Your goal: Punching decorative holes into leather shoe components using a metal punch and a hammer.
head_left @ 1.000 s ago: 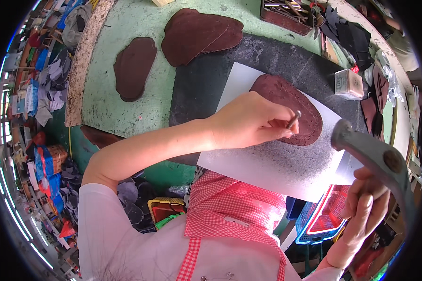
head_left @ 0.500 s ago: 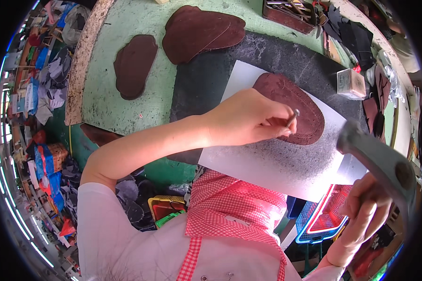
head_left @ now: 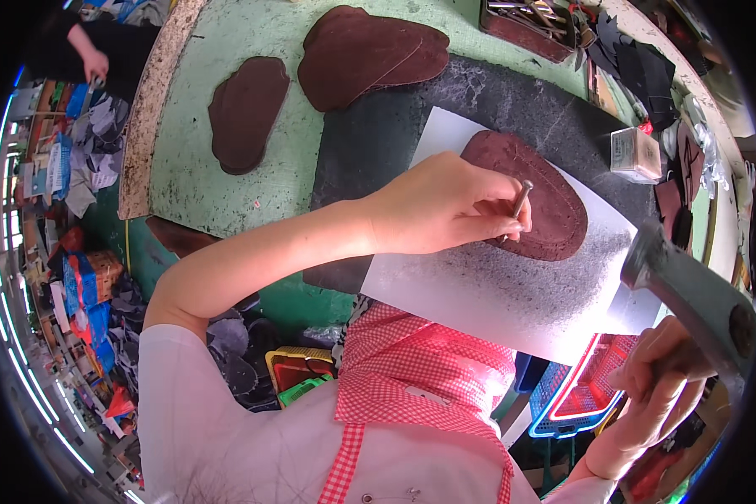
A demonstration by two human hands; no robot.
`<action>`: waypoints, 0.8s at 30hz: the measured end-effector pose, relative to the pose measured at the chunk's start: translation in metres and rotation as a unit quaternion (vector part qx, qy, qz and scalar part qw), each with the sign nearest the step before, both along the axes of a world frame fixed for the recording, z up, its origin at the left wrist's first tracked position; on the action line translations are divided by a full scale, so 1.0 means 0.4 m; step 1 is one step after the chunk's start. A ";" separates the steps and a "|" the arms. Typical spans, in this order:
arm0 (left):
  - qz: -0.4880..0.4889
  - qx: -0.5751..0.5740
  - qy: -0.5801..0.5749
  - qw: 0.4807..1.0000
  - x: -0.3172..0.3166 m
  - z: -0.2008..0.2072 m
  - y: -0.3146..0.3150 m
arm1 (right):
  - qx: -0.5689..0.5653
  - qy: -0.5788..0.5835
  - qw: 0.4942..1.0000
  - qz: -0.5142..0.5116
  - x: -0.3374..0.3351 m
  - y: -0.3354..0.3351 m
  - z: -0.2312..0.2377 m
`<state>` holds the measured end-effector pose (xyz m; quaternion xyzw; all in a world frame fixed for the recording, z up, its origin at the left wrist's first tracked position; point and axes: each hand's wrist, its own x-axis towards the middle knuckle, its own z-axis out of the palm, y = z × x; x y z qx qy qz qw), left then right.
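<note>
Over brown piece, left hand around rod; off edge of white sheet, right hand around hammer

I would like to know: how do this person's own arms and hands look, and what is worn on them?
The left hand and right hand wear no gloves. A plain white left sleeve ends above the elbow, leaving the left forearm bare. No watch or bracelet is visible.
</note>
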<state>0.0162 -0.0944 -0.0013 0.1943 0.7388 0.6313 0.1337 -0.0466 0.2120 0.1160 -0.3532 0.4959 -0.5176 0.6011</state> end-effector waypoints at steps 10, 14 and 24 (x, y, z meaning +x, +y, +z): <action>0.045 -0.202 0.283 0.936 0.046 0.003 0.008 | 0.114 0.435 0.778 -0.438 0.246 -0.095 -0.066; 0.049 -0.031 0.021 0.998 0.014 -0.002 -0.006 | 0.129 0.410 0.762 -0.484 0.233 -0.146 -0.069; 0.040 -0.174 0.198 0.964 0.049 0.014 0.000 | 0.222 0.386 0.793 -0.417 0.248 -0.052 -0.039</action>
